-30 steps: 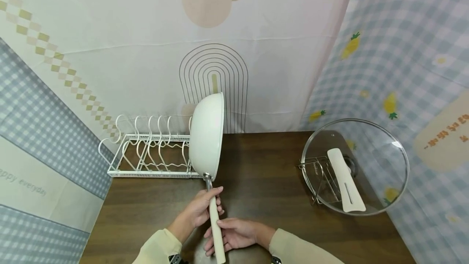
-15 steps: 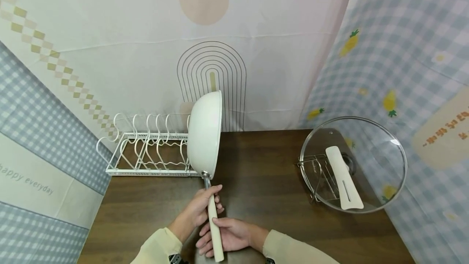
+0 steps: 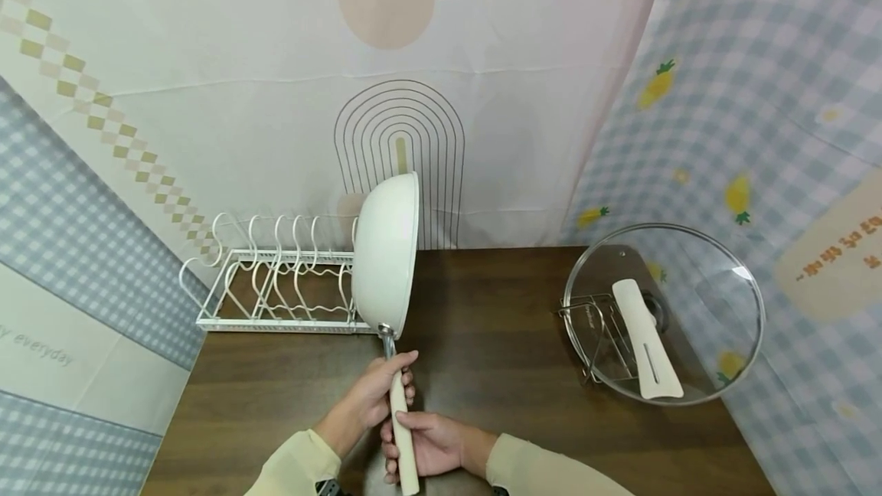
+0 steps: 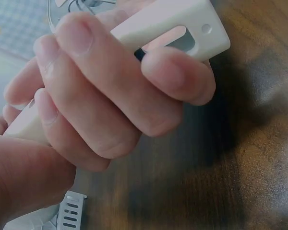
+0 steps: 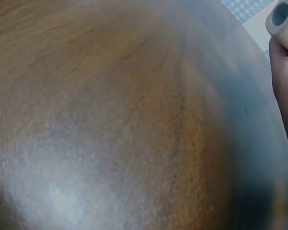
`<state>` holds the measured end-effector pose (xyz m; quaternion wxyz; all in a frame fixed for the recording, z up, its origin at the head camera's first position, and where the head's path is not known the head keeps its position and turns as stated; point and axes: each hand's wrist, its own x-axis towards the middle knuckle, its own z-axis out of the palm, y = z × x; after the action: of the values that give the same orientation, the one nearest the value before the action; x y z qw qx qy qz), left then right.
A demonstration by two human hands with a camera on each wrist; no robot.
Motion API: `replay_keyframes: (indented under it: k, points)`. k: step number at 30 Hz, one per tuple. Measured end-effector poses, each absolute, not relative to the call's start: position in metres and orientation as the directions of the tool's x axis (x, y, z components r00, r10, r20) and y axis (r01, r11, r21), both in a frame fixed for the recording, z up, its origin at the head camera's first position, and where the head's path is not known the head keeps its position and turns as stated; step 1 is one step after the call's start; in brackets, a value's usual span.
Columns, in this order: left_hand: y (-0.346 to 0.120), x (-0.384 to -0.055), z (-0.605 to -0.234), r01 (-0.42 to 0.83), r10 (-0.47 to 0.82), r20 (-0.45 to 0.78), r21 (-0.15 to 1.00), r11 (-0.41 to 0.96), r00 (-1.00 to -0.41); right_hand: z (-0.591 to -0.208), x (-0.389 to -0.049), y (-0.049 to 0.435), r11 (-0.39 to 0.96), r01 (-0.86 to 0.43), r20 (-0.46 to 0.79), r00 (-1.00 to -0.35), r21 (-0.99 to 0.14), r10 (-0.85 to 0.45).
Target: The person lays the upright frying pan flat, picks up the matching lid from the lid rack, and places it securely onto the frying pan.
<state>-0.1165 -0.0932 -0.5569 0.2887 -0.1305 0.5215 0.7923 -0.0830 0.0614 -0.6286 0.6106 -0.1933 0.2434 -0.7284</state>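
Note:
A white deep frying pan (image 3: 384,255) stands on its side at the right end of the white wire rack (image 3: 276,325), its open face turned right. Its cream handle (image 3: 406,454) points toward me. My left hand (image 3: 372,395) grips the handle close to the metal neck, thumb along the top. Nearer the end, my right hand (image 3: 436,442) holds the same handle, thumb on top and fingers curled beneath. In the left wrist view, curled fingers (image 4: 96,91) surround the handle (image 4: 206,31), whose slotted end shows. The right wrist view catches only the hollow handle end (image 5: 281,14).
At the right, a clear glass lid (image 3: 717,274) with a metal rim leans in a small wire stand (image 3: 602,339). A long cream slotted piece (image 3: 648,343) lies across the lid's front. Patterned cloth (image 3: 524,136) hangs behind the brown wooden table (image 3: 496,343).
My right hand's fingers have curled closer round the handle after shifting slightly left. My left hand keeps its grip, and the pan stays in about the same place at the rack.

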Motion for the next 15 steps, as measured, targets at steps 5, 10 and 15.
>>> replay_keyframes:
  k: [5,10,15]
  points:
    - [-0.0920,-0.1166,-0.5550,-0.590,0.307,-0.512,0.758,-0.278,-0.802,-0.6267,-0.0835,0.0602,-0.133,0.784,-0.034,-0.192,-0.607,-0.981]
    - [-0.0925,-0.1163,-0.5537,-0.582,0.303,-0.506,0.768,-0.269,-0.808,-0.6286,-0.0827,0.0587,-0.148,0.772,-0.022,-0.205,-0.618,-0.979]
    - [-0.0919,-0.1149,-0.5545,-0.579,0.304,-0.501,0.766,-0.281,-0.810,-0.6301,-0.0812,0.0590,-0.152,0.778,-0.013,-0.202,-0.610,-0.979]
